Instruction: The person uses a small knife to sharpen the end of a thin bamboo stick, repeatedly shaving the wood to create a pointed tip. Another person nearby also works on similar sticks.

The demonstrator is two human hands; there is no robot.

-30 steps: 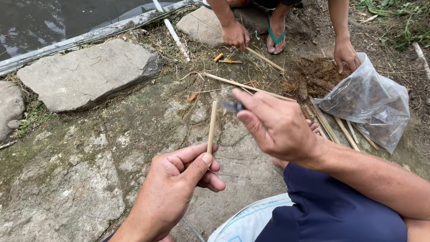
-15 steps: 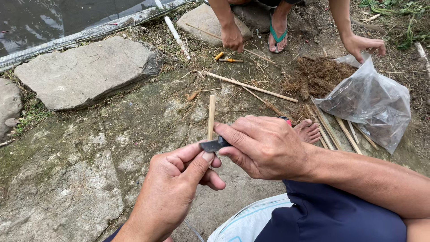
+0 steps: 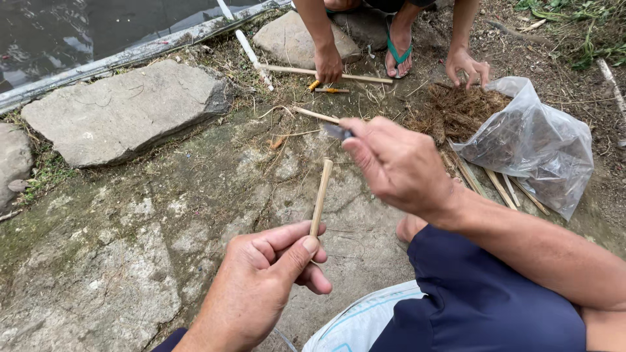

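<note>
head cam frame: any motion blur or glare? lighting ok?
Head view: soft, even daylight with no hard shadows; right hand and its small blade slightly motion-blurred; left hand and stick sharp; mild sheen on the plastic bag and water.

A big flat stone is lying on the ground beside dark water. A clear plastic bag is sitting near a pile of brown roots (thin sticks are poking out under the bag). Another person is crouching, wearing a green sandal. Green grass is growing nearby.
</note>
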